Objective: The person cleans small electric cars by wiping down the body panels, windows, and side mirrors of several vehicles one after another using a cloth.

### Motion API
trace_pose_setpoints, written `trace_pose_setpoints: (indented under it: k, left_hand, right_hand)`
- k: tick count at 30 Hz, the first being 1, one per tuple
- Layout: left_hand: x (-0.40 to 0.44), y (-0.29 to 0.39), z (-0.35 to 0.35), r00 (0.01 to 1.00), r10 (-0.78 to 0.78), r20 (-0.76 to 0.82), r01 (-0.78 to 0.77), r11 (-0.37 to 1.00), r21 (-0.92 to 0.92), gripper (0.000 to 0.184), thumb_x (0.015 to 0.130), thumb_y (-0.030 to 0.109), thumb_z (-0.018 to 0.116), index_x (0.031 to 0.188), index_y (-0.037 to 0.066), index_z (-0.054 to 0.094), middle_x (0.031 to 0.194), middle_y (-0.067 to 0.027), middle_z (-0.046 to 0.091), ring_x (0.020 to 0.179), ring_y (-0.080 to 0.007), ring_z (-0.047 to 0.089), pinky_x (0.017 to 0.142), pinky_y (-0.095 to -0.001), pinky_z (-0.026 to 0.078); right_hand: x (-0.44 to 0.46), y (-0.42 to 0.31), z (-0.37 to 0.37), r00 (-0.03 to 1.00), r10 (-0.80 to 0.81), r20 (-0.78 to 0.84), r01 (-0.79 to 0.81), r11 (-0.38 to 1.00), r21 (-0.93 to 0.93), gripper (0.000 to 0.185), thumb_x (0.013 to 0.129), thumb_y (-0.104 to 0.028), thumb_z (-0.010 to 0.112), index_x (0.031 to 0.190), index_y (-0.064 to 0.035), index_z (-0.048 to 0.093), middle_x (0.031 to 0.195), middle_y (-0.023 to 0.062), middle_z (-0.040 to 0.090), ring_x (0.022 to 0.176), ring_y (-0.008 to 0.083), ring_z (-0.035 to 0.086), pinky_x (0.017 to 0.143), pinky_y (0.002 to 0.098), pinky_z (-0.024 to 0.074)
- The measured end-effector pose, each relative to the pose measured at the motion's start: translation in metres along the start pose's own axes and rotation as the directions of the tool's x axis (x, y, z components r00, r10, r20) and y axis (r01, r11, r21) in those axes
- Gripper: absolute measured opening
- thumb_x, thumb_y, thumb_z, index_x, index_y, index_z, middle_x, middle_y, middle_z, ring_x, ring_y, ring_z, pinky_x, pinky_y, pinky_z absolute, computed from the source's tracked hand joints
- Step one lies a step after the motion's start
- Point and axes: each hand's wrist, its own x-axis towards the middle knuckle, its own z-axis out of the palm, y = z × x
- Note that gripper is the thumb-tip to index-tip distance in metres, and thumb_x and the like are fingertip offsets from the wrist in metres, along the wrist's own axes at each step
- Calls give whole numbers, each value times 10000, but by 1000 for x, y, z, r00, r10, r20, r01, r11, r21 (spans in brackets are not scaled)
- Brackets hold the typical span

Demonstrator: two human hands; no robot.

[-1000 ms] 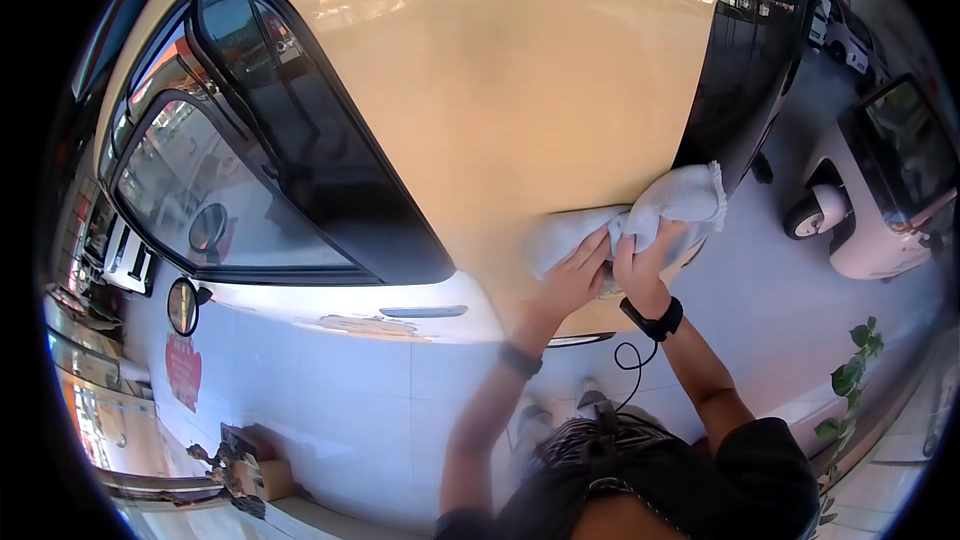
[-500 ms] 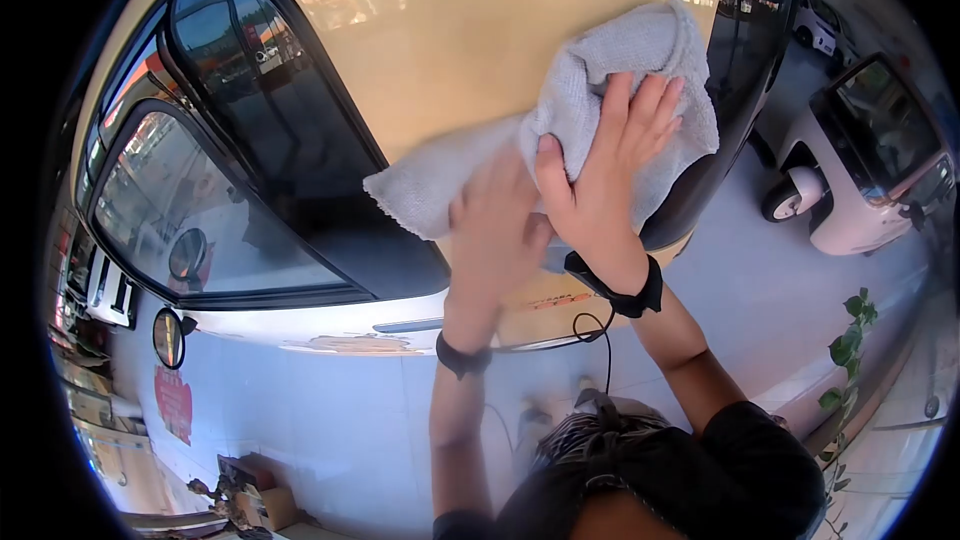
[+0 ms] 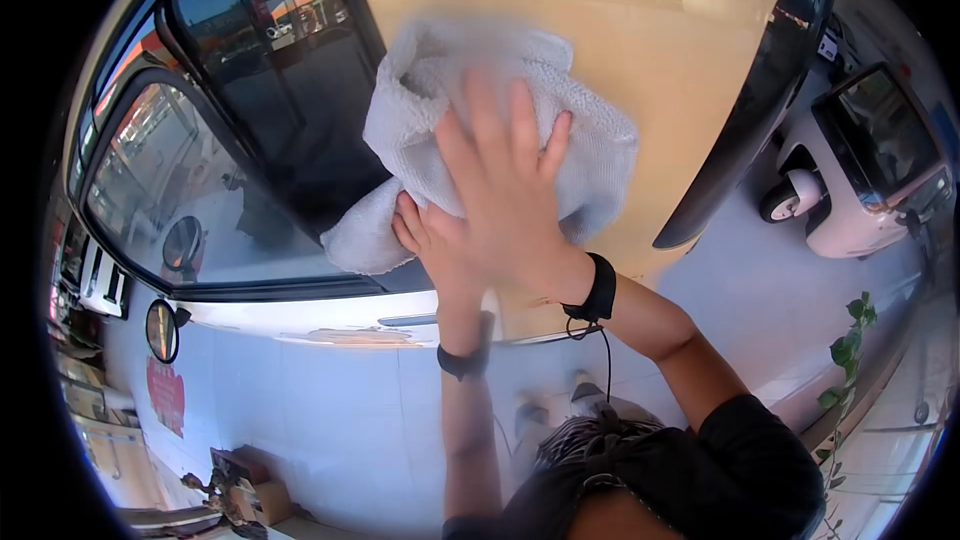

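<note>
A light grey towel lies bunched against the cream body panel of a small vehicle, beside its dark side window. My right hand presses flat on the towel with its fingers spread; the fingertips are blurred. Lower and to the left, my left hand has its fingers bent over the towel's near edge, partly behind my right hand. A loose end of the towel hangs out to the left by the window's lower corner. Both wrists wear black bands, and a thin cord runs down from the right one.
The vehicle's round side mirror sticks out at lower left. A dark rear window borders the panel on the right. Farther right stands a pink small vehicle. A leafy vine hangs at the right; a cardboard box sits lower left.
My right hand and the towel have slid left across the panel, from near the rear window toward the side window. My left hand has shifted slightly left and down, and the right now overlaps it.
</note>
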Motion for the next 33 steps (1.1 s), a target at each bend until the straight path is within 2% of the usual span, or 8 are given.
trace_pose_setpoints:
  k: [2, 5, 8, 11, 14, 21, 24, 33]
  left_hand:
    - [-18, -8, 3, 999, 16, -41, -12, 995, 100, 769, 771, 390, 589, 1324, -23, 249, 1341, -228, 290, 1268, -463, 159, 999, -581, 127]
    - [-50, -16, -5, 955, -251, 156, 260, 965, -42, 756, 794, 400, 560, 1350, 3, 235, 1362, -224, 259, 1278, -441, 136, 998, -584, 141]
    - [-76, -29, -17, 871, -367, 326, 389, 921, -5, 754, 798, 413, 555, 1356, 25, 229, 1374, -224, 251, 1275, -394, 188, 1024, -553, 103]
    - [-115, -57, -17, 841, -291, 457, 279, 956, 95, 694, 814, 371, 510, 1354, 19, 254, 1368, -211, 262, 1269, -438, 186, 1011, -570, 154]
    - [-133, -76, -21, 836, -276, 474, 267, 960, 89, 637, 813, 332, 500, 1329, 14, 305, 1343, -214, 303, 1250, -446, 225, 1011, -574, 163]
    - [-151, -120, -43, 861, -324, 392, 335, 941, 41, 623, 787, 354, 528, 1294, 24, 379, 1315, -213, 363, 1248, -423, 253, 1032, -547, 140]
    - [-153, -138, -49, 712, -406, 573, 582, 798, -157, 633, 767, 366, 549, 1290, 44, 394, 1309, -177, 400, 1262, -384, 258, 1045, -527, 117]
    - [-155, -182, -78, 821, -285, 495, 364, 929, -69, 530, 738, 264, 564, 1221, 71, 467, 1223, -128, 495, 1225, -299, 344, 1076, -451, 135]
  right_hand:
    - [-12, -9, 13, 999, -41, 32, 42, 999, -10, 691, 709, -467, 578, 1316, -180, 414, 1427, 28, 284, 1319, 241, 218, 1016, 515, 121]
    - [-42, -17, 39, 981, -178, 76, 178, 984, -4, 654, 715, -448, 585, 1298, -194, 434, 1403, 10, 323, 1285, 209, 272, 981, 471, 198]
    - [-67, -28, 50, 937, -258, 236, 289, 952, -104, 608, 737, -431, 571, 1282, -192, 448, 1380, -1, 351, 1255, 190, 302, 941, 433, 245]
    - [-93, -41, 74, 924, -258, 282, 268, 963, 1, 634, 760, -364, 568, 1326, -143, 389, 1435, 83, 257, 1328, 294, 164, 1027, 510, -43]
    - [-112, -45, 98, 915, -334, 225, 354, 934, -53, 639, 766, -372, 565, 1334, -144, 378, 1435, 85, 257, 1323, 295, 176, 1021, 503, 21]
    - [-128, -87, 130, 829, -323, 456, 354, 935, 18, 667, 757, -365, 578, 1349, -154, 355, 1431, 55, 271, 1306, 224, 224, 969, 410, 174]
    - [-134, -110, 155, 833, -314, 455, 360, 933, -14, 689, 742, -349, 590, 1357, -163, 343, 1433, 40, 271, 1309, 200, 229, 957, 382, 199]
    - [-135, -145, 190, 871, -305, 385, 309, 949, 54, 685, 739, -296, 605, 1360, -172, 344, 1441, 64, 257, 1315, 250, 241, 911, 361, 260]
